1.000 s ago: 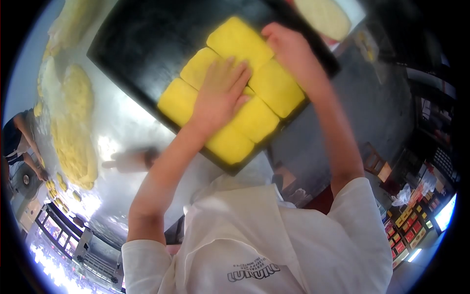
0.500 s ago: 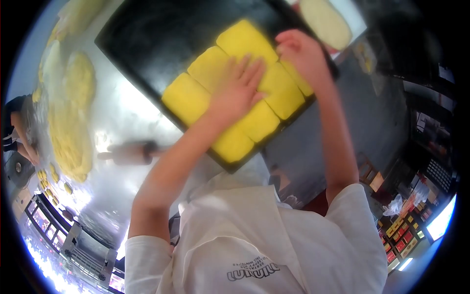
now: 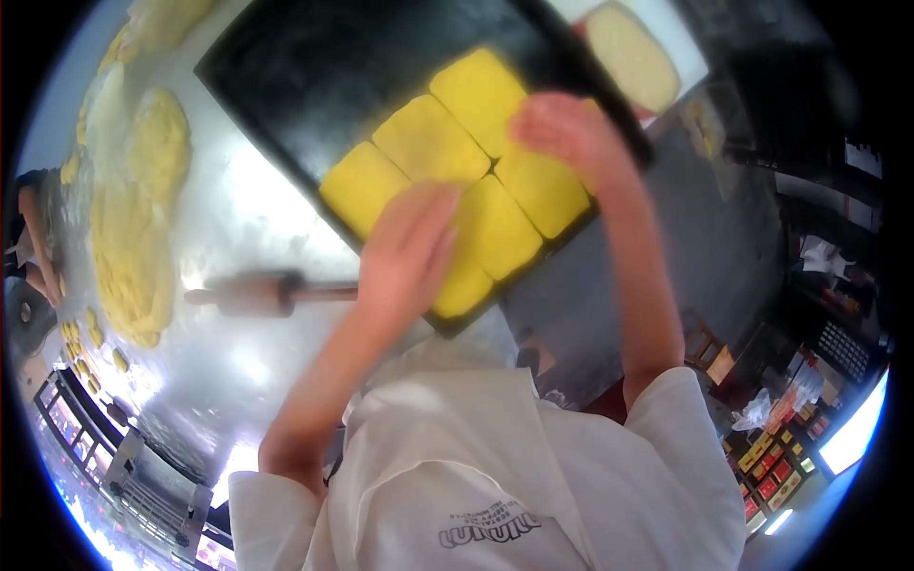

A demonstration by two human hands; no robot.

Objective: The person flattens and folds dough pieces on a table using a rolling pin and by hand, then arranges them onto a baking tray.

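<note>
Several flat yellow dough pieces [image 3: 430, 138] lie side by side in the near half of a black tray [image 3: 314, 67]. My left hand [image 3: 407, 249] rests on or just above the pieces nearest me, its fingers extended and close together, holding nothing. Over the right-hand pieces is my right hand [image 3: 566, 133], blurred, with its fingers curled; what they hold, if anything, is hidden. A yellow strip of dough shows just beside that hand, along the tray's right edge.
Left of the tray, a rolling pin [image 3: 252, 295] lies on the metal table [image 3: 219, 357]. A large yellow dough mass [image 3: 138, 228] and small dough pieces [image 3: 81, 352] are farther left, near another person's arm [image 3: 36, 238]. Pale dough [image 3: 633, 57] sits at the upper right.
My left hand has moved back toward me and left, uncovering the middle pieces. My right hand has come down and slightly left over the dough. The tray sits slightly lower in view.
</note>
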